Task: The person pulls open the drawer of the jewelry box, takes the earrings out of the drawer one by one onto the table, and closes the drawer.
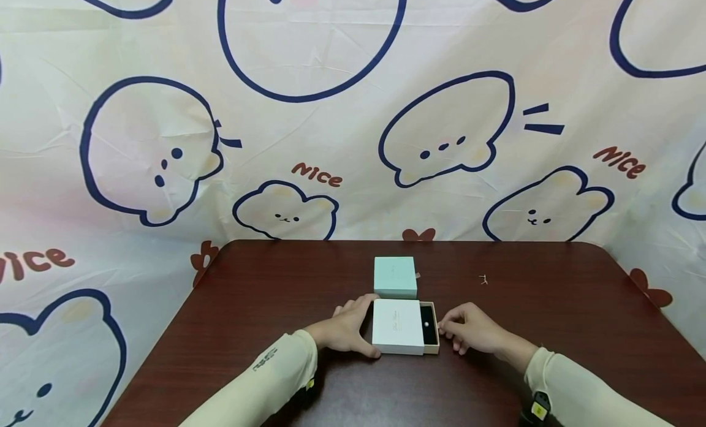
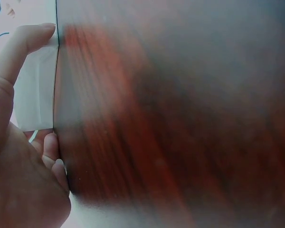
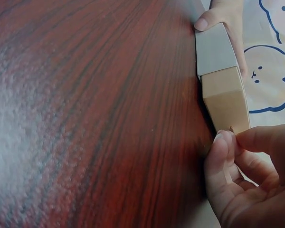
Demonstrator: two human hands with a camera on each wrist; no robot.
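Observation:
A white box sleeve (image 1: 397, 326) lies flat on the table, and a tan drawer (image 3: 223, 102) sticks partway out of its right end. Inside the drawer shows a black insert (image 1: 428, 335) with a small pale, round thing (image 1: 426, 324) on it. My left hand (image 1: 346, 329) holds the sleeve's left end, thumb at the near side and fingers towards the far side. At the drawer's outer end, my right hand (image 1: 474, 329) pinches a small pull tab (image 3: 231, 129) between thumb and fingers; most of the tab is hidden.
Just behind the white box stands a mint-green box (image 1: 394, 277) with a small tab at its right side. Two tiny, thin pieces (image 1: 483, 279) lie farther right on the brown table (image 1: 287, 268). A printed cloth (image 1: 353, 133) hangs behind the table.

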